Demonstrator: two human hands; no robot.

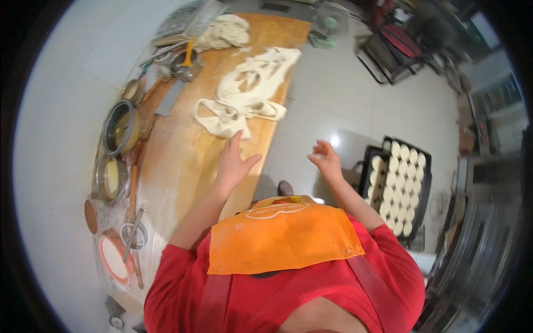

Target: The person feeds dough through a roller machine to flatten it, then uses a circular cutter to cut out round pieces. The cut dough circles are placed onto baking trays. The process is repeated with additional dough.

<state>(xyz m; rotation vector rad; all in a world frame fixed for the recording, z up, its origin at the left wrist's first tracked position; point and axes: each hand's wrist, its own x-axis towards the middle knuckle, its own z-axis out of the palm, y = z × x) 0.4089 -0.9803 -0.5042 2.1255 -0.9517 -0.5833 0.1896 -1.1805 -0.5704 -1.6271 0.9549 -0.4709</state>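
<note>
On the flour-dusted wooden table (183,161) lies a ragged sheet of pale dough (266,77) with holes through it. Its nearer part is torn into loops and strips. My left hand (233,165) is over the table just short of the dough's near end, thumb spread away from the fingers and nothing held. Whether a fingertip touches the dough I cannot tell. Out past the table's right edge, above the floor, my right hand (326,161) holds nothing; its fingers are bent and apart. A thicker heap of dough (225,32) rests at the far end.
Along the left wall stand a metal pot (120,127), a bowl (110,177), a rolling pin (133,191), a flat-bladed tool (170,99) and a tub of white powder (114,258). Black trays (425,183) of round dough pieces sit at right. Beyond is a chair (388,53).
</note>
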